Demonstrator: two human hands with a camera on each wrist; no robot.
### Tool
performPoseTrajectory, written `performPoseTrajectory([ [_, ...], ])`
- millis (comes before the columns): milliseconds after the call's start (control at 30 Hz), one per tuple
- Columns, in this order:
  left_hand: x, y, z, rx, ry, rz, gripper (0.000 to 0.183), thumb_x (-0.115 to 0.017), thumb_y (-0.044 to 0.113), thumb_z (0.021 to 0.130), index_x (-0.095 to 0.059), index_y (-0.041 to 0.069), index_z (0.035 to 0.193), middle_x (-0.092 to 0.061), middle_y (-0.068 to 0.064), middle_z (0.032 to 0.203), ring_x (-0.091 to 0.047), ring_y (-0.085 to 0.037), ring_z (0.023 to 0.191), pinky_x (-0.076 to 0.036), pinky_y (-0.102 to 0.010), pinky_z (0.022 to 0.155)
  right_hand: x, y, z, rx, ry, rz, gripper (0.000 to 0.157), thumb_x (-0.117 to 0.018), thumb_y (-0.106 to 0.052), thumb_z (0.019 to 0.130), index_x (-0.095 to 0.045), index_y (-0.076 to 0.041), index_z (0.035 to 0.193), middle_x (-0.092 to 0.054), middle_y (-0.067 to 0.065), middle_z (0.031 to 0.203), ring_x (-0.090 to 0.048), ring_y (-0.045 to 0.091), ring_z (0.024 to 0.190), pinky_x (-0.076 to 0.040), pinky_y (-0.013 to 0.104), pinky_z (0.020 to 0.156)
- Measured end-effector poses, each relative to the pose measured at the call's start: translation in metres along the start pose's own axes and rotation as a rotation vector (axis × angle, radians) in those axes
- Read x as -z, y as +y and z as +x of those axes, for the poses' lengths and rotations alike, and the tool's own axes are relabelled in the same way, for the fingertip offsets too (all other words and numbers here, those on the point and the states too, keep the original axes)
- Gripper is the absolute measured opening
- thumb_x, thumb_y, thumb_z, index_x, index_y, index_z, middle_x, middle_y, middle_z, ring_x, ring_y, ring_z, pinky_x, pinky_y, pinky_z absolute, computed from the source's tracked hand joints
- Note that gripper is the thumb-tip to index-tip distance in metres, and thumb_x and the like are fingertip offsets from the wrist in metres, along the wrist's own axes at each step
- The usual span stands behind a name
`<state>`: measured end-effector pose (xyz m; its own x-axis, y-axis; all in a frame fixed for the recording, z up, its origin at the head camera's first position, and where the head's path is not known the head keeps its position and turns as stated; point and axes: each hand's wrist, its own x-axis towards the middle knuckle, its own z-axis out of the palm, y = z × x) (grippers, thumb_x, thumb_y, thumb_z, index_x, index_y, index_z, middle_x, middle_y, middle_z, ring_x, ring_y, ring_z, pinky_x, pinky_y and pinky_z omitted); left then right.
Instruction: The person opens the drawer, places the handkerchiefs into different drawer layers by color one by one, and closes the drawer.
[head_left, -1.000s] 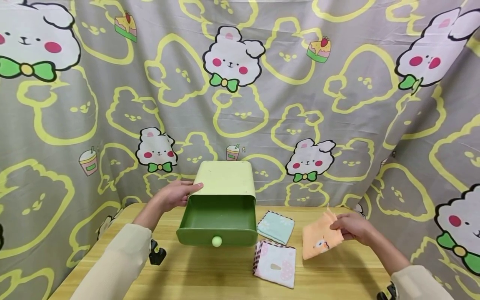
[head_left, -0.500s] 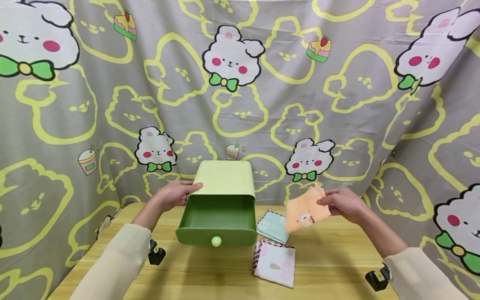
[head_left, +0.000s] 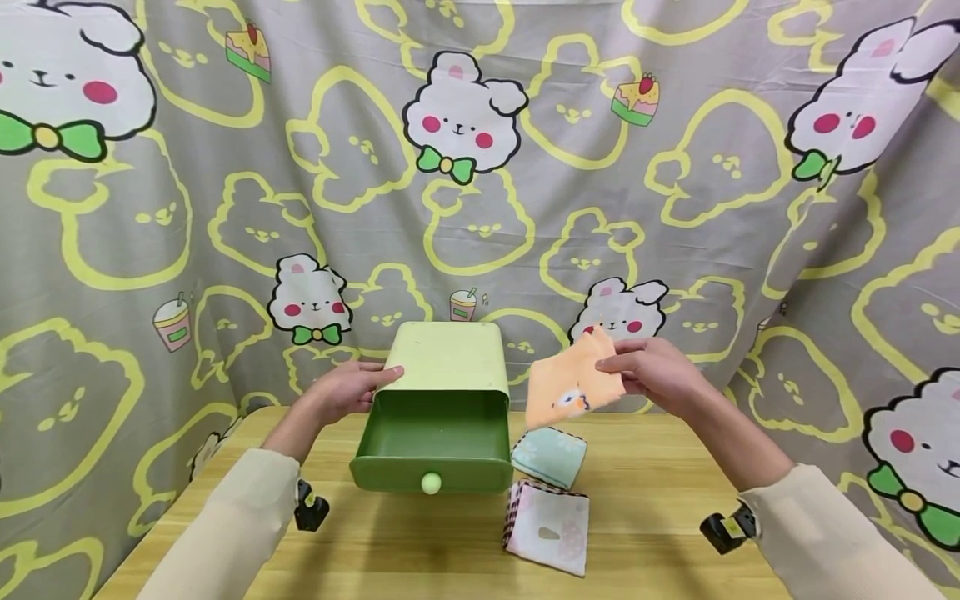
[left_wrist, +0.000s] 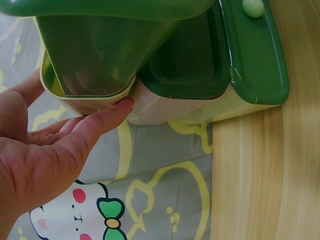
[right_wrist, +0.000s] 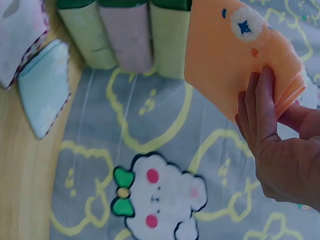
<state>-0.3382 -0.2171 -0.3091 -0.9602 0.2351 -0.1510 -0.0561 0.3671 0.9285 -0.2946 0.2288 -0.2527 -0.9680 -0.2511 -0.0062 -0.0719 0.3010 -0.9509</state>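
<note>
A drawer unit [head_left: 447, 358] with a pale yellow-green top stands on the table, its upper green drawer [head_left: 390, 475] pulled out toward me. My left hand [head_left: 347, 392] holds the unit's left side, thumb on the top edge; in the left wrist view its fingers spread along the casing below the drawer. My right hand [head_left: 660, 373] pinches a folded orange hand towel [head_left: 566, 383] with a bear face by its right edge, raised just right of the unit. In the right wrist view straight fingers lie on the towel's face [right_wrist: 245, 55], thumb behind.
A folded mint-green towel [head_left: 551, 458] lies right of the drawer, with a folded white-and-pink towel [head_left: 551, 525] in front of it. Lower tiers of the unit, one pinkish [right_wrist: 125, 40], show in the wrist views. A patterned curtain [head_left: 480, 200] hangs behind the wooden table [head_left: 667, 517].
My right hand has lifted the orange towel and carried it left, from low at the right to above the mint-green towel. The left hand, unit and drawer stay put.
</note>
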Motion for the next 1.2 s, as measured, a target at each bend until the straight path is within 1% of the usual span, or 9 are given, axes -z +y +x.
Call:
performPoseTrajectory([
  [233,0.000,-0.002,0.002,-0.008,-0.006,0.001,0.078,-0.058,0.042,0.103,-0.027,-0.006,0.157,-0.061,-0.021,0.137,-0.069,-0.020,0.107,-0.054,-0.043,0.103,-0.023,-0.022,-0.004,0.034,-0.048,0.060,0.053,-0.064,-0.014,0.100,-0.045,0.013,0.141,-0.074,0.001,0.100,-0.075,0.012,0.089,-0.062,0.029,0.083],
  [467,0.000,-0.001,0.001,-0.007,-0.009,0.007,0.078,-0.058,0.042,0.103,-0.028,-0.006,0.157,-0.063,-0.018,0.133,-0.068,-0.013,0.099,-0.056,-0.040,0.101,-0.051,-0.035,-0.005,0.057,-0.083,0.109,0.051,-0.064,-0.013,0.099,-0.047,0.013,0.141,-0.072,0.006,0.106,-0.075,0.014,0.090,-0.062,0.031,0.084],
  [567,0.000,-0.001,0.001,-0.008,-0.010,0.007,0.078,-0.058,0.042,0.103,-0.028,-0.006,0.157,-0.062,-0.019,0.135,-0.068,-0.014,0.101,-0.055,-0.041,0.102,-0.062,-0.036,-0.004,0.070,-0.093,0.133,0.050,-0.064,-0.012,0.099,-0.049,0.013,0.139,-0.073,0.008,0.106,-0.075,0.015,0.090,-0.062,0.031,0.084],
  [700,0.000,-0.001,0.001,-0.008,-0.012,0.010,0.079,-0.058,0.043,0.103,-0.028,-0.006,0.157,-0.060,-0.021,0.138,-0.068,-0.017,0.106,-0.054,-0.042,0.103,-0.077,-0.034,-0.001,0.079,-0.107,0.157,0.046,-0.064,-0.012,0.099,-0.053,0.013,0.135,-0.074,0.009,0.104,-0.075,0.016,0.089,-0.062,0.031,0.083],
  [900,0.000,0.000,0.001,-0.003,-0.013,0.013,0.079,-0.057,0.042,0.104,-0.026,-0.007,0.157,-0.056,-0.023,0.142,-0.067,-0.019,0.110,-0.053,-0.044,0.105,-0.100,-0.033,0.001,0.071,-0.135,0.178,0.039,-0.064,-0.013,0.098,-0.060,0.008,0.130,-0.074,0.006,0.100,-0.073,0.016,0.085,-0.062,0.030,0.080],
  [1067,0.000,-0.001,0.001,-0.003,-0.019,0.008,0.078,-0.057,0.042,0.104,-0.026,-0.006,0.157,-0.056,-0.022,0.142,-0.067,-0.017,0.109,-0.053,-0.043,0.105,-0.116,-0.030,0.001,0.056,-0.152,0.228,0.037,-0.066,-0.012,0.097,-0.062,0.008,0.129,-0.074,0.007,0.097,-0.074,0.015,0.082,-0.062,0.029,0.077],
  [1200,0.000,-0.001,0.002,0.000,-0.018,0.008,0.078,-0.057,0.042,0.104,-0.026,-0.006,0.158,-0.056,-0.022,0.143,-0.068,-0.016,0.108,-0.053,-0.044,0.105,-0.125,-0.026,0.001,0.050,-0.175,0.248,0.036,-0.065,-0.011,0.097,-0.062,0.009,0.127,-0.075,0.006,0.096,-0.074,0.015,0.082,-0.062,0.029,0.078],
])
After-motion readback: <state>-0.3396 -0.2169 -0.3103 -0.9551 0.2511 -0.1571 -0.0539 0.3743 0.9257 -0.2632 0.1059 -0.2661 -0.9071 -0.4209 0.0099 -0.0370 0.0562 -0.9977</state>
